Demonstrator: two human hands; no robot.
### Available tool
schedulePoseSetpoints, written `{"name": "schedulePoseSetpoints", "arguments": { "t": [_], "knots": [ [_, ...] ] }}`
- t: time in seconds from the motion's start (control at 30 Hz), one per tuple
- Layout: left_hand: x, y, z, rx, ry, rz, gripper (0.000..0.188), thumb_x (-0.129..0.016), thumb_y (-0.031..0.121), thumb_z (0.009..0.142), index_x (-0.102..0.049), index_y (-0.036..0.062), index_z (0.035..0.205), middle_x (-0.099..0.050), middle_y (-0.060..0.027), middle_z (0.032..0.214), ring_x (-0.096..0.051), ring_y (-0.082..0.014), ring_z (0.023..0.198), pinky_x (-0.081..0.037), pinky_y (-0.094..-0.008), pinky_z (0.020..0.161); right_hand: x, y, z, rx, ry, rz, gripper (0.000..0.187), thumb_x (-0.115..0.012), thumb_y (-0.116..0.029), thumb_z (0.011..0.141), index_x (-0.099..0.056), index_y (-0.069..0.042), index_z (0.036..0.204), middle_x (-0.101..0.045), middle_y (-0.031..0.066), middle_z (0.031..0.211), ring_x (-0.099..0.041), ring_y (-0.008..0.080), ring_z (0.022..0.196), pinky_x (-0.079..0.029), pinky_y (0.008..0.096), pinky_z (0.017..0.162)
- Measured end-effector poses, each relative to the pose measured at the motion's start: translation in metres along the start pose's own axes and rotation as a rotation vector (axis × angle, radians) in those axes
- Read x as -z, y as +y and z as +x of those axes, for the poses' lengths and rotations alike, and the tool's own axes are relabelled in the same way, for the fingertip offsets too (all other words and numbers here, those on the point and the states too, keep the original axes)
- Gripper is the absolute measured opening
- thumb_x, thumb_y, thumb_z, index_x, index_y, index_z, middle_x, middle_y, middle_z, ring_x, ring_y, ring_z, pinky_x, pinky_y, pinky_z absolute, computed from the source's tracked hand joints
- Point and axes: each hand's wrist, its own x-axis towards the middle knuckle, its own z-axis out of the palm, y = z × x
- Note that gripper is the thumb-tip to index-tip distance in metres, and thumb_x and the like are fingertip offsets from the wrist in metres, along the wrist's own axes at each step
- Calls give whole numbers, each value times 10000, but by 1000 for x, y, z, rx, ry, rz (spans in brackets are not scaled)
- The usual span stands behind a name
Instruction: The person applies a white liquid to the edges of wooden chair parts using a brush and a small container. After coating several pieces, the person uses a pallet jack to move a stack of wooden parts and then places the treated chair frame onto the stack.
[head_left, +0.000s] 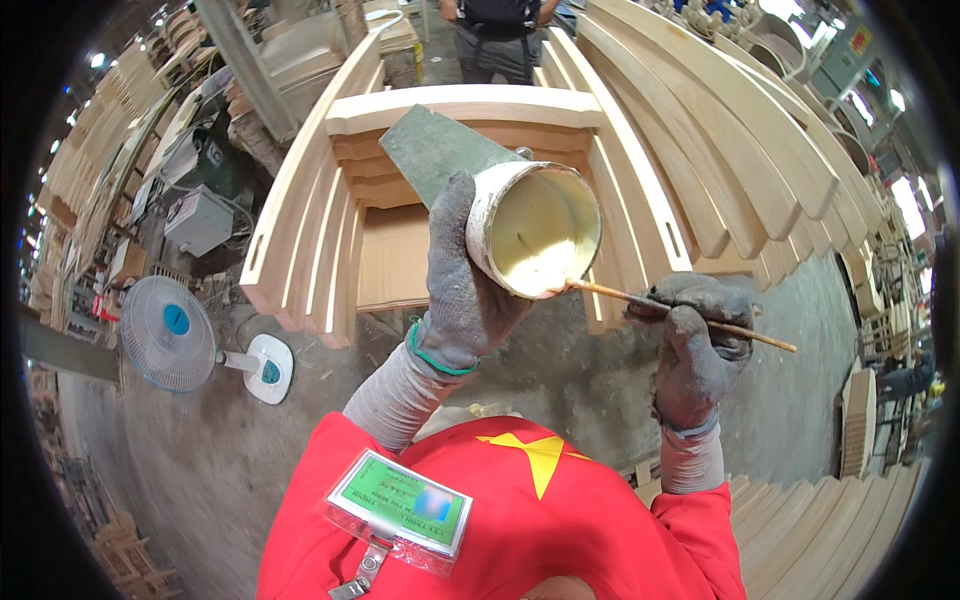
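In my gloved left hand [462, 285] is a round white can [484, 222], tilted so that its mouth faces me, with pale cream liquid inside. A flat grey-green plate [445, 148] juts out behind the can, beside my fingertips; whether I grip it too, I cannot tell. My gloved right hand [700, 345] pinches a thin brown stick [770, 338]. The stick's left tip touches the can's lower rim. Beyond the can stand pale wooden frames [460, 108], set side by side and joined by a curved crosspiece.
Long curved wooden boards [710, 130] lean in a row to the right. On the concrete floor [330, 440] at left stands a white and blue fan [168, 325], near a grey box [198, 220]. A person [497, 40] stands beyond the frames. More boards [830, 535] lie at lower right.
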Motion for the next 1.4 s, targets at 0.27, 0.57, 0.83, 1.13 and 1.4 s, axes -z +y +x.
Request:
{"name": "schedulePoseSetpoints", "arguments": {
  "t": [0.27,0.57,0.83,1.13,1.4],
  "knots": [
    [-3,-48,23,-96,227,272,544,-399,486,915,-491,64,1245,-546,-91,1210,-532,-244,1112,-450,-427,939,20,-3,-27,162,-24,-204,154,-627,30,806,-537,-22,920,-611,204,916,-638,245,819,-544,343,669],
    [30,-49,40,-57,202,412,490,-399,424,926,-509,47,1220,-564,-85,1193,-542,-222,1102,-450,-394,938,5,-11,-25,220,146,-252,76,-600,-26,836,-572,24,886,-637,151,813,-646,214,720,-539,317,648],
    [68,-10,39,189,305,217,483,-401,479,914,-513,125,1223,-550,-74,1204,-530,-264,1114,-428,-489,954,55,-31,42,-140,512,-621,170,-635,-147,847,-592,18,851,-628,80,737,-631,135,684,-516,247,593],
    [90,21,34,227,326,205,488,-385,474,926,-480,120,1250,-526,-93,1227,-517,-282,1128,-409,-516,964,65,-11,60,-258,443,-869,244,-695,-227,815,-600,-3,800,-620,66,683,-624,121,620,-526,242,572],
    [93,30,38,204,343,211,488,-409,475,920,-484,117,1243,-534,-97,1210,-524,-285,1114,-410,-526,963,64,-6,68,-203,392,-949,279,-692,-274,809,-621,-7,775,-618,59,641,-621,109,593,-512,230,550]
  ]
}}
